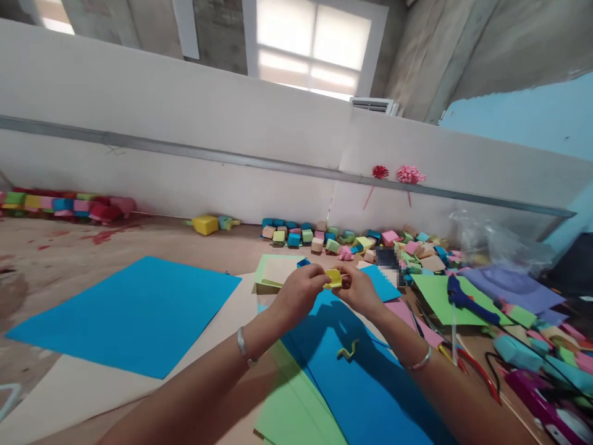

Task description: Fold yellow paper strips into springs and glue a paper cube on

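Note:
Between my two hands is a small folded piece of yellow paper [332,279]. My left hand [303,290] pinches its left side, fingers closed. My right hand [359,290] grips the right side, its fingertips partly hidden behind the paper. Below them lies a large blue paper sheet [356,383], with a small zigzag-folded green strip [348,350] resting on it. Just past my left hand a little blue paper piece [303,262] shows above a pale green sheet [273,269].
Small coloured paper boxes [294,238] line the wall. A blue sheet [139,315] lies left on cream paper. To the right are a blue glue gun [470,301] on a green sheet, red-handled pliers [484,371], a clear plastic bag [500,238] and a purple device [542,402].

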`<state>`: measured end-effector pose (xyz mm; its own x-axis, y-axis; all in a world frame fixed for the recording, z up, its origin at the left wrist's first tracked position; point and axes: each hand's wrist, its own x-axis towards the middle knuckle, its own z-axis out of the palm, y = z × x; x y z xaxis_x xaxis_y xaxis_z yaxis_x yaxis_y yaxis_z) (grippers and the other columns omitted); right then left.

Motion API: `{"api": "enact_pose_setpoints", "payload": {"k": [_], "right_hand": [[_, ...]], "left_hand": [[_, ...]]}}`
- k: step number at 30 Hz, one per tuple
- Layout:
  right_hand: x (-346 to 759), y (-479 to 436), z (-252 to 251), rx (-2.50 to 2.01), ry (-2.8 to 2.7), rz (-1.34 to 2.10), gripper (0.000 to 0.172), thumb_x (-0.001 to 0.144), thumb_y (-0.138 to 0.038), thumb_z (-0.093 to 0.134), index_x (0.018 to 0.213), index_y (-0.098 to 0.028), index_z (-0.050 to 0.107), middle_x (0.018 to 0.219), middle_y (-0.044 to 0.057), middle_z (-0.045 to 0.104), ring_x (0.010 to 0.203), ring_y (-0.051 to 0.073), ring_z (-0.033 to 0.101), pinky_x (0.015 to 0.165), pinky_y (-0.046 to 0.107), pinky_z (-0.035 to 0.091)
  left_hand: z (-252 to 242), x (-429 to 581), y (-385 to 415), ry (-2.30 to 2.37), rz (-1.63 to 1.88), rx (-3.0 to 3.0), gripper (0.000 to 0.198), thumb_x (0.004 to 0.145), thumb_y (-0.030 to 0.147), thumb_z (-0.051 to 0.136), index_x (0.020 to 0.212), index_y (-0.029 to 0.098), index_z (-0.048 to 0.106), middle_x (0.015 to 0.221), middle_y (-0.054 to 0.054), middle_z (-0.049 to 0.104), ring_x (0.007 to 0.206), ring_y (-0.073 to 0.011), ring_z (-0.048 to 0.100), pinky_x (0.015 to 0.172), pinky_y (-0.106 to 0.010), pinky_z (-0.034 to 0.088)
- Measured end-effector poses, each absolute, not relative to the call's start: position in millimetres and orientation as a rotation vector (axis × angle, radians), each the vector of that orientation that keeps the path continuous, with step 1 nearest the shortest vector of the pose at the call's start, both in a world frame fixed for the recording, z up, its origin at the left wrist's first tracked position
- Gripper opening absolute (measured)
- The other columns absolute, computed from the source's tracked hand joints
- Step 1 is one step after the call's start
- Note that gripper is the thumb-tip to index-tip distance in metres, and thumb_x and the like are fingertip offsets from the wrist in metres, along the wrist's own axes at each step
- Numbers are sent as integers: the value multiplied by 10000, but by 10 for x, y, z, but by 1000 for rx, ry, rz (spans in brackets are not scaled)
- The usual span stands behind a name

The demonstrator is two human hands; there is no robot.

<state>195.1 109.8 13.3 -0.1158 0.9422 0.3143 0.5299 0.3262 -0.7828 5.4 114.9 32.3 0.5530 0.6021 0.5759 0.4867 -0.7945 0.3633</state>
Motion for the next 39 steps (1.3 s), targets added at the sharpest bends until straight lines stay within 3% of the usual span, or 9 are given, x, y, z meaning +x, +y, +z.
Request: {"api": "enact_pose_setpoints", "payload": {"k": [5,10,17,22,28,34,39], "right_hand": [[1968,891,96,-1222,-1676,803,466,622,-95,609,1076,-196,619,965,29,697,842,182,681,717,285,555],[1979,903,28,-1175,-1617,953,496,564,-54,567,1032,-192,655,970,26,710,849,185,678,759,303,547],[1958,866,63,-1055,-1580,1162,483,580,-78,578,1045,-186,647,959,32,716,880,193,682,807,325,531],[1905,808,57,-978,-1572,1257,466,609,-90,604,1064,-183,639,981,41,714,866,188,684,836,339,521],[1896,753,139,-948,-1592,1316,505,629,-108,660,1126,-193,634,1061,45,696,945,196,658,814,321,530],[1890,787,132,-1138,-1433,1173,376,679,-194,654,1053,-158,658,1026,58,704,991,222,648,889,367,518],[1860,823,38,-1236,-1372,1126,462,641,-92,547,1086,-174,640,1041,56,700,997,226,645,757,311,559]], "left_hand": [[344,79,1057,932,824,3132,191,909,121,498,992,164,664,954,-72,603,823,-196,557,699,-296,430],[451,66,979,798,637,3313,132,913,192,543,938,176,671,942,-73,595,820,-202,529,721,-328,413],[358,127,931,896,1035,3036,259,905,78,445,946,188,676,926,-81,610,831,-191,532,719,-318,413],[268,157,949,982,1071,2988,164,873,137,563,786,204,684,883,-63,646,865,-208,537,750,-347,391],[271,138,972,1025,1245,2650,108,817,101,604,865,197,617,913,-44,640,859,-190,576,755,-314,442],[234,123,1019,958,1310,2675,99,868,125,524,836,170,606,1075,-90,577,927,-176,598,769,-287,502],[240,131,992,1016,1200,2875,88,860,193,598,794,179,654,889,-61,638,792,-181,587,703,-304,466]]}}
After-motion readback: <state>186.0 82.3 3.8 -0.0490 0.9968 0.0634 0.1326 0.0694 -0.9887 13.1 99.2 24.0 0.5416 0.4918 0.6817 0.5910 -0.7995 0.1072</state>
